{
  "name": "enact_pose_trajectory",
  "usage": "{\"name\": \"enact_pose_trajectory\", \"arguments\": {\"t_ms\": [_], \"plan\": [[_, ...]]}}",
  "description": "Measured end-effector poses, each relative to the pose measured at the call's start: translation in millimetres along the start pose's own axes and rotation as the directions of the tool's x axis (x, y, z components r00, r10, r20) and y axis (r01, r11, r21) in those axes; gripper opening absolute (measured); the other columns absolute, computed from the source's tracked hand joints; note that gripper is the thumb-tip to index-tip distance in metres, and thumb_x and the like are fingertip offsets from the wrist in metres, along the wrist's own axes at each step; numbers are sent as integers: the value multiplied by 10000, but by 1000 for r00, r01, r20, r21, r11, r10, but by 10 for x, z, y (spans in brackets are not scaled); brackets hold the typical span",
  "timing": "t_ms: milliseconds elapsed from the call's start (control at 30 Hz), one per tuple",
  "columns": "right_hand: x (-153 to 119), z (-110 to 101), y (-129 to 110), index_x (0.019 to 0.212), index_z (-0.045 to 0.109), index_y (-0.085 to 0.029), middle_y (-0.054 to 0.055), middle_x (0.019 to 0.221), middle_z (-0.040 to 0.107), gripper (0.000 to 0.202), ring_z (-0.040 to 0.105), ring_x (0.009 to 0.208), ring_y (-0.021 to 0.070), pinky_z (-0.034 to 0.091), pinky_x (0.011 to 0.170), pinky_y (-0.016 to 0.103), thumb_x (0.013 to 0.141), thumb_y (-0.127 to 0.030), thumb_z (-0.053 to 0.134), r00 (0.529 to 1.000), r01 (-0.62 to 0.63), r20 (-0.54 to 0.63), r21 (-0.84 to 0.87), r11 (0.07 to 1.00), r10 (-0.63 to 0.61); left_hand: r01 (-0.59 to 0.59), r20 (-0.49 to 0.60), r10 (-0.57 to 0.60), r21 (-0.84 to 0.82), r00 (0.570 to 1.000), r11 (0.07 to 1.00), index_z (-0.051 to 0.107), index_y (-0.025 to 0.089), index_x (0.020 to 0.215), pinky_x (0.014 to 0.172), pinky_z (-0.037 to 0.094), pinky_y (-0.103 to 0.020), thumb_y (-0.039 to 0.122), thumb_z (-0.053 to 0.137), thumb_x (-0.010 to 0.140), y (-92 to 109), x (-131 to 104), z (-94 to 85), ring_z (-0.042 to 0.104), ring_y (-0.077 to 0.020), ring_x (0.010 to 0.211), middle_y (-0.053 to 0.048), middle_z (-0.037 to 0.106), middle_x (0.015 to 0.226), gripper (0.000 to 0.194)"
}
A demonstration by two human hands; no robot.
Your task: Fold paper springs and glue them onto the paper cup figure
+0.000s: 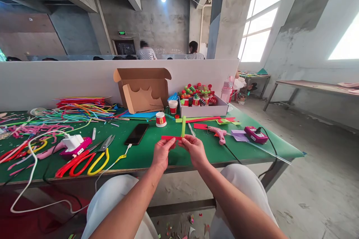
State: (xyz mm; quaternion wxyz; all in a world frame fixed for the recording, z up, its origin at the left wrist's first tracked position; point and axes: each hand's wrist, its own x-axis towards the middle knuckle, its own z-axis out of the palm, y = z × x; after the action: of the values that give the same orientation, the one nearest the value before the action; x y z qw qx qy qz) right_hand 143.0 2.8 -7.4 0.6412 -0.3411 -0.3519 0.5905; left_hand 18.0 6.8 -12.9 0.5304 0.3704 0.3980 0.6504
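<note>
Both hands meet above the front edge of the green table. My left hand (163, 152) pinches a red paper strip (166, 138) that runs sideways between the hands. At the strip's right end, my right hand (193, 148) pinches it together with a green paper strip (183, 126), which stands up at a right angle to the red one. Whether the two strips are joined is hidden by the fingertips. Beyond the hands stand a red-and-white paper cup (160, 119) and another cup (173, 106) with a dark green coil beside them.
Scissors (101, 155), a phone (136, 134) and a cable lie left. To the right are a pink glue gun (218, 133), purple power adapter (255, 134) and paper strips. Behind stand a cardboard box (144, 89) and a white tray (204, 111) of paper-cup crafts. Pipe cleaners (81, 110) pile up far left.
</note>
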Motion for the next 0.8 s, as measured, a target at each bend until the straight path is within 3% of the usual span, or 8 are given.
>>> {"name": "enact_pose_trajectory", "arguments": {"t_ms": [100, 167, 233, 267, 333, 400, 567, 800], "plan": [[54, -54, -35, 706, 686, -163, 2, 647, 691, 363, 674, 621, 158, 579, 756, 333, 451, -326, 887, 994, 38, -104, 15, 999, -36, -179, -111, 194, 136, 975, 974, 692, 171, 758, 635, 450, -272, 459, 770, 604, 128, 85, -125, 580, -143, 631, -27, 669, 706, 336], [59, -65, -33, 713, 687, -162, 5, 647, 690, 364, 676, 628, 161, 578, 759, 337, 451, -319, 886, 993, 36, -116, 6, 999, -35, -374, -89, 425, 336, 901, 864, 696, 197, 817, 699, 459, -291, 450, 724, 688, 235, 110, -195, 588, -165, 710, -36, 677, 785, 285], [31, -43, -4, 721, 691, -162, 13, 647, 695, 362, 675, 620, 166, 576, 751, 346, 458, -326, 880, 995, 17, -93, -16, 1000, -19, -539, 74, 588, 503, 805, 675, 706, 226, 816, 789, 457, -328, 419, 681, 753, 310, 98, -227, 592, -198, 803, -49, 688, 847, 205], [8, -21, 18, 726, 696, -161, 19, 653, 701, 360, 674, 616, 168, 574, 749, 350, 465, -333, 875, 997, 4, -70, -30, 1000, -6, -596, 181, 612, 548, 770, 587, 712, 238, 804, 821, 450, -345, 406, 666, 774, 327, 85, -227, 589, -214, 837, -54, 694, 856, 176], [-44, 29, 61, 728, 705, -163, 27, 666, 712, 351, 671, 615, 169, 569, 751, 353, 476, -347, 867, 1000, -22, -21, -51, 998, 21, -654, 357, 572, 585, 738, 479, 723, 253, 776, 830, 440, -367, 391, 662, 788, 318, 58, -210, 585, -235, 850, -61, 705, 829, 152], [-85, 71, 91, 722, 710, -168, 27, 681, 719, 334, 669, 628, 168, 563, 765, 351, 489, -355, 858, 999, -33, 18, -61, 998, 35, -657, 438, 502, 610, 746, 443, 730, 257, 755, 794, 435, -369, 373, 677, 783, 273, 49, -193, 582, -241, 813, -63, 713, 794, 131], [-101, 84, 122, 704, 701, -184, -2, 638, 701, 310, 662, 626, 167, 555, 769, 351, 487, -343, 857, 999, -31, 19, -68, 997, 32, -632, 476, 421, 645, 772, 430, 733, 283, 664, 705, 410, -327, 283, 698, 763, 206, 97, -227, 555, -217, 708, -32, 708, 678, 105], [-62, 53, 141, 704, 697, -181, 4, 651, 705, 322, 671, 619, 177, 562, 760, 358, 466, -324, 861, 999, -43, 9, -74, 996, 44, -489, 399, 288, 631, 870, 602, 744, 293, 617, 616, 431, -286, 261, 716, 666, 223, 149, -299, 594, -202, 644, -16, 684, 618, 65]]}}
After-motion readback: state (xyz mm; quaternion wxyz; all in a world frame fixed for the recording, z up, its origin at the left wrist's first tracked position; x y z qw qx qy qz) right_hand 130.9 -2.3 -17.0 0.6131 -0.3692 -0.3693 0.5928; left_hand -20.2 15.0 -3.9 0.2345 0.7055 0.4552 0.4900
